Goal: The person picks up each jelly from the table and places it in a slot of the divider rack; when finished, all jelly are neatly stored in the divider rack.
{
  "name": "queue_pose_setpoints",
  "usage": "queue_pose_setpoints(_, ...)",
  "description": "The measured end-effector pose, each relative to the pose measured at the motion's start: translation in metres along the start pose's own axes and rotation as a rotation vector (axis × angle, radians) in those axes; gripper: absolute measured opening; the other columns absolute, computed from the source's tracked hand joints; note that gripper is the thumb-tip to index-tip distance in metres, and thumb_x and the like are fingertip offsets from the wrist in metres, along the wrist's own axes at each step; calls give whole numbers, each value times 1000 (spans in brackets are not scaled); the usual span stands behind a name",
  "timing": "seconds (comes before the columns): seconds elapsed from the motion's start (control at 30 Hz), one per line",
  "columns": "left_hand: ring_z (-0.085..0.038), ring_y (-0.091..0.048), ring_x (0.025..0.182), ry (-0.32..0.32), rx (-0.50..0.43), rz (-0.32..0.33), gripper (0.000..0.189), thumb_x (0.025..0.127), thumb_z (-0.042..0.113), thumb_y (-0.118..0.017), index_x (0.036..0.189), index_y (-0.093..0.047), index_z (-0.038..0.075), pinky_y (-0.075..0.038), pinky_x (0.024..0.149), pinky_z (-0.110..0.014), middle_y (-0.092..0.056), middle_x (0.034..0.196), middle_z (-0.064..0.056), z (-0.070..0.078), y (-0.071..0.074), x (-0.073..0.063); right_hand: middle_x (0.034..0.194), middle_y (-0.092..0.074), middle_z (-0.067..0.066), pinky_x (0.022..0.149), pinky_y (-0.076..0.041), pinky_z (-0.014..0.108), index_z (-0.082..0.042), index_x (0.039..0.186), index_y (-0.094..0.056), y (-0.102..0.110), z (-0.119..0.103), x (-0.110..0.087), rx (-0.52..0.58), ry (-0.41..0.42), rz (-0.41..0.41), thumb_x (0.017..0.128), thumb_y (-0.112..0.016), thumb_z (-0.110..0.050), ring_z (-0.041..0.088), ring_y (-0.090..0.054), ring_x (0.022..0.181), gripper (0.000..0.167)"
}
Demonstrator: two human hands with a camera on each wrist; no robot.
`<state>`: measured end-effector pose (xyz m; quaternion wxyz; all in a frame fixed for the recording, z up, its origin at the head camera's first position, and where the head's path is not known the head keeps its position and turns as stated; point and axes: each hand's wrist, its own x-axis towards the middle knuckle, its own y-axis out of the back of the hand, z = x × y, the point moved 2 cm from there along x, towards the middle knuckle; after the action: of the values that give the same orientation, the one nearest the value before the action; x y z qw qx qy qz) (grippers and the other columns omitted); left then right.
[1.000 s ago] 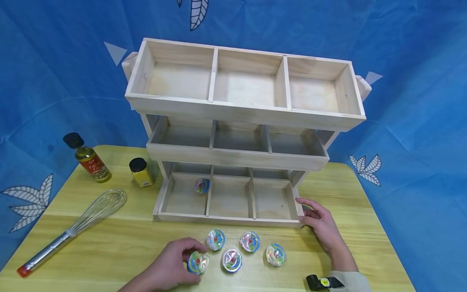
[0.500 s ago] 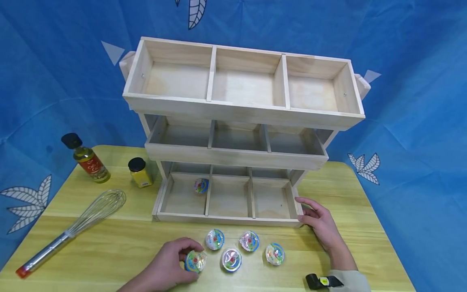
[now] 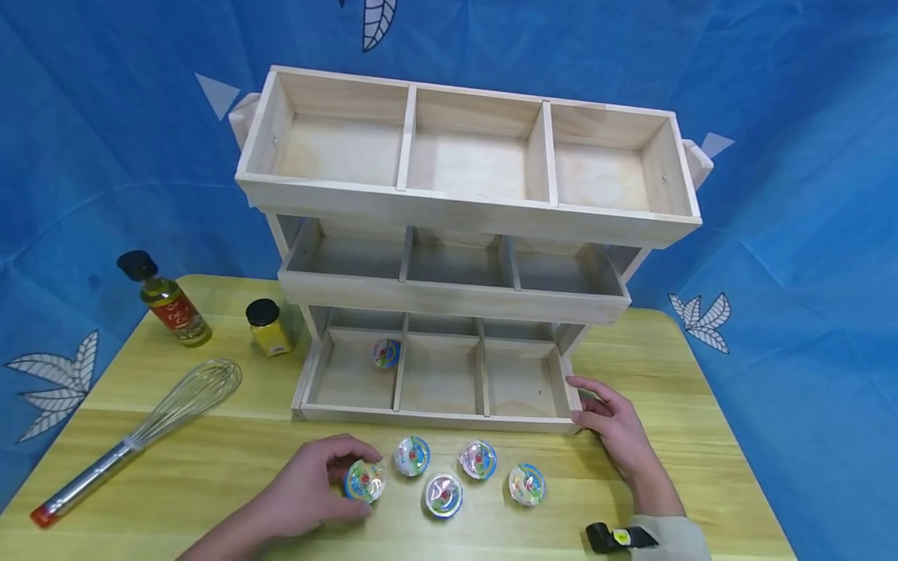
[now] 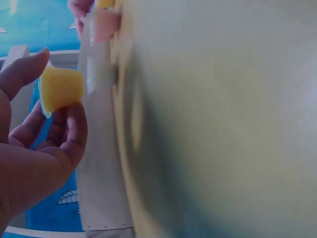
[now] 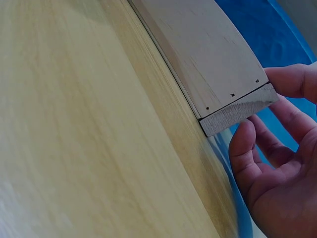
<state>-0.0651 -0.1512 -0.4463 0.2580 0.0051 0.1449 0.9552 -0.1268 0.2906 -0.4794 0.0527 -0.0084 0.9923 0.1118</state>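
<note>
My left hand point(image 3: 302, 487) pinches a small jelly cup point(image 3: 365, 481) between thumb and fingers; in the left wrist view this jelly cup point(image 4: 62, 89) has yellow contents. Several more foil-lidded cups lie to its right on the table, among them a white-rimmed jelly cup point(image 3: 443, 495) and a jelly cup point(image 3: 527, 485) farthest right. One jelly cup point(image 3: 387, 354) sits in the bottom tier's left compartment. With thumb and fingers, my right hand point(image 3: 620, 436) holds the front right corner of the three-tier wooden shelf point(image 3: 435, 421); the right wrist view shows that shelf end point(image 5: 240, 109) up close.
On the left side stand an oil bottle point(image 3: 175, 312) and a yellow jar point(image 3: 270, 331) with a black lid. A whisk point(image 3: 157, 425) lies in front of them. The shelf's upper tiers overhang the bottom one. Blue cloth point(image 3: 786, 195) hangs behind the table.
My left hand has shifted left and slightly toward the shelf, with the jelly cup still pinched. My right hand keeps its place at the shelf corner.
</note>
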Motion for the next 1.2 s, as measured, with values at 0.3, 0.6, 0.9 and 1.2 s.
queue_pose_setpoints(0.3, -26, -62, 101, -89, -39, 19, 51, 74, 10, -88, 119, -65, 1, -55, 85, -31, -65, 115, -13, 13, 20, 21, 136, -47, 21, 80, -53, 25, 1, 141, -53, 0, 1, 1, 6, -11, -2, 90, -66, 5, 21, -57, 101, 53)
queue_pose_setpoints(0.6, -27, -66, 88, -76, -147, 52, 51, 75, -2, -85, 121, -63, -4, -58, 75, -32, -62, 114, -23, 13, 36, 45, 134, -48, 21, 79, -54, 25, 2, 140, -53, 0, 1, 0, 7, -5, -3, 89, -67, 5, 21, -58, 99, 53)
queue_pose_setpoints(0.9, -25, -64, 84, 0, -146, 121, 52, 78, -3, -82, 125, -60, -10, -56, 69, -28, -63, 109, -19, 4, 48, 67, 131, -49, 21, 79, -54, 26, 2, 138, -54, 1, 3, 0, 0, -2, 0, 88, -67, 5, 21, -59, 98, 52)
queue_pose_setpoints(1.2, -24, -63, 84, 39, -104, 153, 51, 76, -4, -82, 123, -63, -7, -55, 66, -27, -64, 104, -17, -8, 51, 84, 133, -49, 23, 78, -55, 26, 3, 139, -53, 0, 1, 1, 18, 2, -1, 88, -67, 6, 21, -58, 99, 54)
